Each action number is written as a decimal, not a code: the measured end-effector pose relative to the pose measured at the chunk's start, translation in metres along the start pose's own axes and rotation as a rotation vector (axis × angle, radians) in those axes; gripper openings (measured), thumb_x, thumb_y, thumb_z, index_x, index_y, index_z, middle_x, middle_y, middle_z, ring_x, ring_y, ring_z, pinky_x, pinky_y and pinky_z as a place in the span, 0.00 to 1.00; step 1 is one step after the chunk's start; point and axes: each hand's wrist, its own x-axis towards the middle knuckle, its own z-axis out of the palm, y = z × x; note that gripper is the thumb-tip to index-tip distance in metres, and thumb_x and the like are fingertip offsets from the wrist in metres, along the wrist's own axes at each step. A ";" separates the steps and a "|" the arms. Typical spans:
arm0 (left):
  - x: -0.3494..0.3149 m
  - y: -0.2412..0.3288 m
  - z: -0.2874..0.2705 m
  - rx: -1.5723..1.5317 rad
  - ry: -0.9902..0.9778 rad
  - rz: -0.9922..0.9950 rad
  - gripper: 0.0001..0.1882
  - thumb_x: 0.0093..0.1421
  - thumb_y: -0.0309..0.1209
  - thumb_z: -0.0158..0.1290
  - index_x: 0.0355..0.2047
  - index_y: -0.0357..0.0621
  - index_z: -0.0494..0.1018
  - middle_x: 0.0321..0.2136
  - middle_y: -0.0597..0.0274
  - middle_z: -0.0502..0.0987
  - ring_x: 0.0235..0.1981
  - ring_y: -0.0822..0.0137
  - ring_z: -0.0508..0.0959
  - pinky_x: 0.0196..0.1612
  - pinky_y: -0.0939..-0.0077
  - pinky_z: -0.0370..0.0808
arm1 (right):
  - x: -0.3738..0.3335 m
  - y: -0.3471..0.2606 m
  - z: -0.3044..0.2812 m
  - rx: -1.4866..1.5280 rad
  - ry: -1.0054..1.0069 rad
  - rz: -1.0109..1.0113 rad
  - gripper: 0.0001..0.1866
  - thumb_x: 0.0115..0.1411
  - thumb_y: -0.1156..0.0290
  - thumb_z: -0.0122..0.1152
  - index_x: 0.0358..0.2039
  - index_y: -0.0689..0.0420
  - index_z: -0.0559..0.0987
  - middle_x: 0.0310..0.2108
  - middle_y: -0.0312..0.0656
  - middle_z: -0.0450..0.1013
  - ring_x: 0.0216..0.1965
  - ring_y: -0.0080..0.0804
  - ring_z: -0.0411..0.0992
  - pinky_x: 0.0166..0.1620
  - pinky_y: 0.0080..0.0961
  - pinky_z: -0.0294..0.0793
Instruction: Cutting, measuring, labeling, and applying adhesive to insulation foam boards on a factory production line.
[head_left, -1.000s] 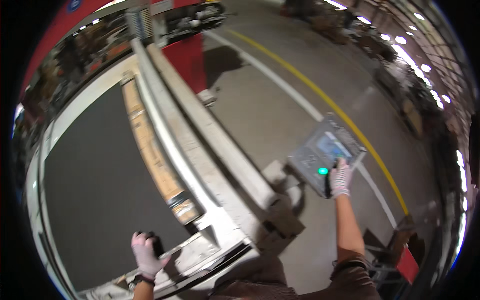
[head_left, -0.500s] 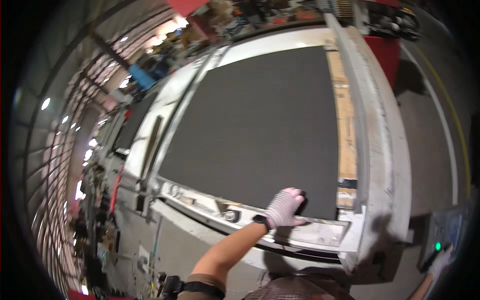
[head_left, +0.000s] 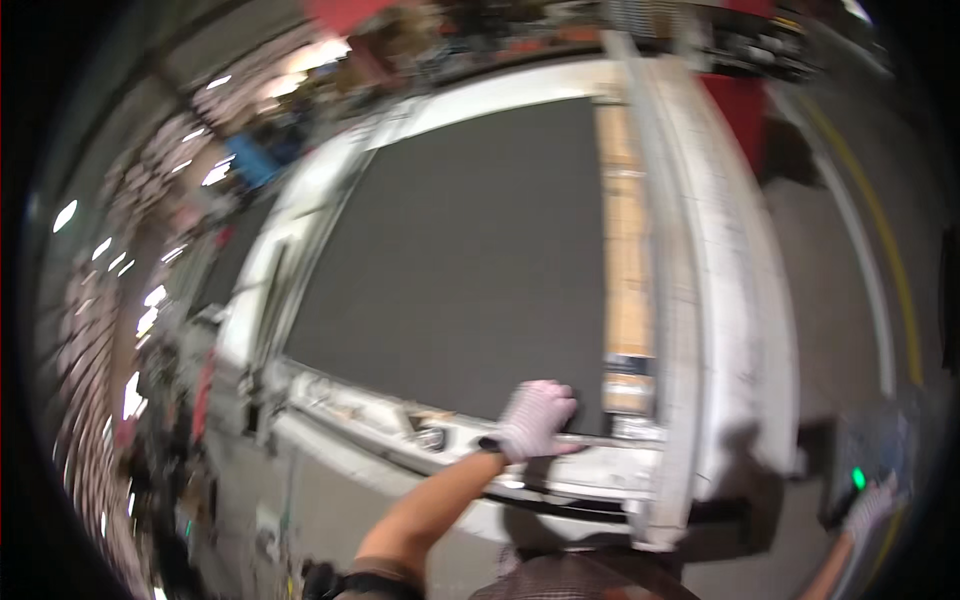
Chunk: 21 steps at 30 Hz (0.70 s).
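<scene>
My left hand [head_left: 537, 420], in a pale striped glove, rests at the near edge of a large dark grey sheet [head_left: 460, 270], close to its near right corner. Its fingers reach onto the sheet and the thumb is spread away from them along the pale frame [head_left: 590, 468]. At the lower right my right hand [head_left: 872, 508], also gloved, is at a grey control box [head_left: 880, 440] with a lit green button [head_left: 859, 478]. Blur hides how its fingers are bent. A strip of tan cardboard [head_left: 627, 270] runs along the sheet's right edge.
A long pale bar [head_left: 678, 400] lies along the frame's right side, beside a white machine bed [head_left: 745, 330]. Red panels [head_left: 735, 120] stand at the far right. Yellow and white lines mark the floor [head_left: 830, 260]. Cluttered equipment fills the left and back.
The whole view has shifted, so the sheet and frame appear farther left. The pale bar on the right now extends past the frame's near right corner. Both hands keep their places.
</scene>
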 end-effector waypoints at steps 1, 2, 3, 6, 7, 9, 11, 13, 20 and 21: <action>0.003 0.002 -0.001 0.078 -0.091 -0.028 0.26 0.40 0.54 0.64 0.22 0.42 0.75 0.27 0.55 0.73 0.34 0.56 0.76 0.41 0.61 0.73 | -0.025 -0.072 -0.044 0.256 -0.057 0.123 0.26 0.58 0.78 0.57 0.58 0.64 0.68 0.49 0.51 0.72 0.49 0.43 0.71 0.55 0.34 0.69; 0.017 0.017 -0.002 0.039 0.030 0.028 0.26 0.39 0.55 0.65 0.20 0.42 0.75 0.24 0.57 0.73 0.32 0.58 0.76 0.39 0.62 0.73 | -0.024 -0.056 -0.061 0.332 0.166 0.059 0.20 0.59 0.73 0.54 0.51 0.66 0.72 0.45 0.55 0.72 0.45 0.45 0.71 0.50 0.37 0.71; 0.018 0.024 -0.014 0.045 -0.029 -0.042 0.27 0.35 0.52 0.67 0.25 0.41 0.76 0.31 0.55 0.74 0.38 0.56 0.75 0.45 0.59 0.72 | -0.046 -0.125 -0.087 -0.152 0.216 -0.126 0.16 0.57 0.75 0.53 0.46 0.65 0.75 0.42 0.55 0.73 0.46 0.48 0.72 0.50 0.38 0.71; -0.021 -0.004 -0.003 0.041 0.259 0.007 0.41 0.35 0.44 0.66 0.50 0.39 0.67 0.53 0.45 0.67 0.55 0.44 0.65 0.60 0.47 0.60 | -0.034 -0.185 -0.072 0.093 0.212 -0.028 0.18 0.49 0.78 0.55 0.43 0.59 0.78 0.33 0.53 0.75 0.38 0.52 0.74 0.45 0.43 0.73; -0.029 -0.027 0.024 0.010 0.294 0.063 0.42 0.39 0.48 0.63 0.52 0.39 0.65 0.53 0.43 0.66 0.55 0.42 0.64 0.59 0.47 0.60 | -0.032 -0.166 -0.054 0.195 0.203 0.057 0.19 0.49 0.76 0.56 0.45 0.57 0.76 0.32 0.49 0.76 0.36 0.50 0.74 0.43 0.43 0.73; -0.009 0.009 0.006 -0.088 0.248 0.084 0.34 0.47 0.46 0.64 0.49 0.36 0.71 0.48 0.40 0.72 0.51 0.42 0.70 0.57 0.48 0.65 | -0.032 -0.141 -0.050 0.154 0.334 0.008 0.22 0.49 0.77 0.56 0.48 0.56 0.73 0.29 0.48 0.74 0.34 0.48 0.73 0.40 0.41 0.72; -0.003 0.020 0.011 -0.031 0.193 0.103 0.35 0.45 0.43 0.66 0.49 0.35 0.70 0.48 0.40 0.71 0.51 0.42 0.70 0.55 0.51 0.67 | -0.033 -0.123 -0.060 0.137 0.330 0.092 0.22 0.50 0.78 0.55 0.48 0.57 0.72 0.29 0.47 0.73 0.33 0.47 0.72 0.40 0.40 0.72; -0.002 0.024 0.020 -0.021 0.157 0.119 0.36 0.45 0.44 0.67 0.49 0.35 0.70 0.48 0.39 0.71 0.51 0.41 0.70 0.56 0.51 0.67 | -0.037 -0.108 -0.069 0.167 0.299 0.070 0.22 0.49 0.77 0.56 0.48 0.58 0.71 0.29 0.46 0.73 0.32 0.46 0.72 0.40 0.39 0.72; -0.008 0.005 0.021 -0.034 0.156 0.054 0.37 0.45 0.46 0.66 0.52 0.35 0.70 0.52 0.39 0.69 0.54 0.42 0.68 0.58 0.51 0.65 | -0.019 -0.141 -0.032 0.191 0.243 -0.123 0.23 0.46 0.75 0.54 0.46 0.58 0.71 0.35 0.49 0.75 0.41 0.50 0.71 0.48 0.45 0.69; -0.013 -0.005 0.018 -0.019 0.135 0.048 0.37 0.48 0.47 0.64 0.53 0.36 0.69 0.53 0.40 0.68 0.55 0.44 0.67 0.59 0.51 0.64 | -0.019 -0.151 -0.026 0.081 0.175 -0.044 0.22 0.46 0.75 0.55 0.46 0.57 0.72 0.35 0.49 0.75 0.41 0.50 0.71 0.47 0.45 0.69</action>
